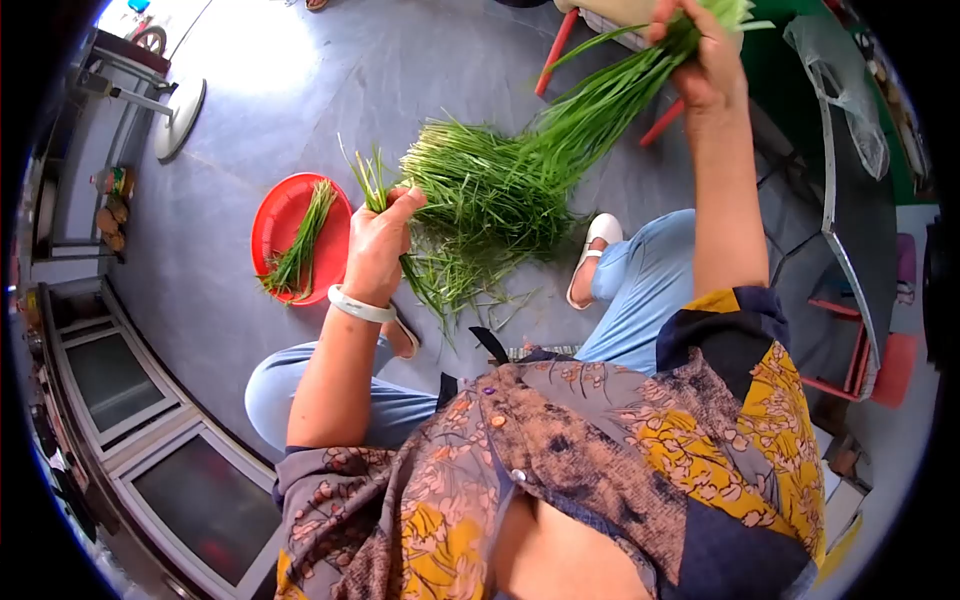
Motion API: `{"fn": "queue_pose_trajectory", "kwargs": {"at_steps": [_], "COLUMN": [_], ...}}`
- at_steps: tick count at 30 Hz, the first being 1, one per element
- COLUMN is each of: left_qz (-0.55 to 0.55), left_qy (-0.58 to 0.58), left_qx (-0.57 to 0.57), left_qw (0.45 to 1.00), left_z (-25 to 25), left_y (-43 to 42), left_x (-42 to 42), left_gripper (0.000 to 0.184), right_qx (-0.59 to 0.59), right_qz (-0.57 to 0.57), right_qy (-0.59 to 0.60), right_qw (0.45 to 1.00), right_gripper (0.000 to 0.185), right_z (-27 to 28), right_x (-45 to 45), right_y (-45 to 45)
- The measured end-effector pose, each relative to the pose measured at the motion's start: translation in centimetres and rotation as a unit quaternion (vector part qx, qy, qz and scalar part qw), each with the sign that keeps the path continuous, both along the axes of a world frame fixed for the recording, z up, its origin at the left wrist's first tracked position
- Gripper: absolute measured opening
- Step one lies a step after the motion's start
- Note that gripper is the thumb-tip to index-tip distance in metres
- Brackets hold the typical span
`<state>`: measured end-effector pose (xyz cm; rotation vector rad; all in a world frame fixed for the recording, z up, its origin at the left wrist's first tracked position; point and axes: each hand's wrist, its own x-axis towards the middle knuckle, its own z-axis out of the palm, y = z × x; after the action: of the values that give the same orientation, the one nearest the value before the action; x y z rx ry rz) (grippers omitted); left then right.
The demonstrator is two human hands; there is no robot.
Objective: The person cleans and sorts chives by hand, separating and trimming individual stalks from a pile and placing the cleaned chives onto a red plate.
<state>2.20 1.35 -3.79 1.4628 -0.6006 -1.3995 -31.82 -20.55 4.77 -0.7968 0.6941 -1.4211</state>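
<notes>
My left hand (pixel 378 245), with a white bangle at its wrist, is closed around a thin bunch of chives (pixel 371 182), cut ends pointing up and away. Raised at the upper right, my right hand (pixel 712 68) grips a larger bunch of long green chives (pixel 625 95), whose leaves trail down toward the floor. Between the two hands lies a big heap of chives (pixel 480 185) on the floor, pale stems toward the far left side. Loose leaf scraps (pixel 465 285) are scattered on its near side. A red basin (pixel 280 210), left of my left hand, holds a small bunch of chives (pixel 305 240).
My knees and white shoes (pixel 597 240) flank the near side of the heap. A round white stand base (pixel 182 120) is at the upper left, above glass-fronted cabinets (pixel 120 385). Red-legged furniture (pixel 557 52) stands behind my right hand; a plastic bag (pixel 850 100) hangs at the right.
</notes>
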Motion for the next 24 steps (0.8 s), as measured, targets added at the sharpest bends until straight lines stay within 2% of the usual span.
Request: {"fn": "queue_pose_trajectory", "kwargs": {"at_steps": [1,3,5,7,10,13,17,22,24], "left_qz": [-0.004,-0.029,-0.055,-0.055,-0.054,-0.038,-0.052,-0.052,-0.041], "left_qy": [0.005,0.017,0.041,0.046,0.056,0.096,0.059,0.083,0.099], "left_qx": [0.006,0.014,0.021,0.026,0.049,-0.007,0.018,0.024,0.012], "left_qw": [1.000,0.999,0.997,0.997,0.996,0.995,0.997,0.995,0.994], "left_z": [-0.2,0.1,0.0,-0.8,-1.1,-0.3,0.5,0.0,-0.1], "left_y": [0.2,0.5,0.8,0.7,0.8,1.0,0.9,0.8,0.6], "left_x": [0.2,0.2,0.5,0.5,0.3,-0.5,-0.8,-1.2,-1.5], "left_gripper": [0.012,0.019,0.023,0.026,0.023,0.017,0.014,0.029,0.029], "right_qx": [0.015,-0.066,0.003,0.003,-0.026,0.005,0.045,0.058,0.054], "right_qz": [-0.085,0.122,0.033,0.000,0.022,-0.002,-0.014,-0.091,-0.126], "right_qy": [0.021,-0.080,-0.201,-0.217,-0.283,-0.315,-0.390,-0.365,-0.357], "right_qw": [0.996,0.987,0.979,0.976,0.959,0.949,0.920,0.925,0.924], "right_gripper": [0.017,0.014,0.006,0.003,0.006,0.009,0.014,0.014,0.013], "right_z": [1.0,0.5,1.8,2.4,3.8,4.3,4.5,4.7,4.3], "right_x": [0.1,-4.4,-4.9,-6.0,-6.5,-7.5,-8.2,-8.6,-9.2], "right_y": [0.7,-1.2,-0.7,-0.6,0.5,0.5,0.8,0.4,-0.3]}}
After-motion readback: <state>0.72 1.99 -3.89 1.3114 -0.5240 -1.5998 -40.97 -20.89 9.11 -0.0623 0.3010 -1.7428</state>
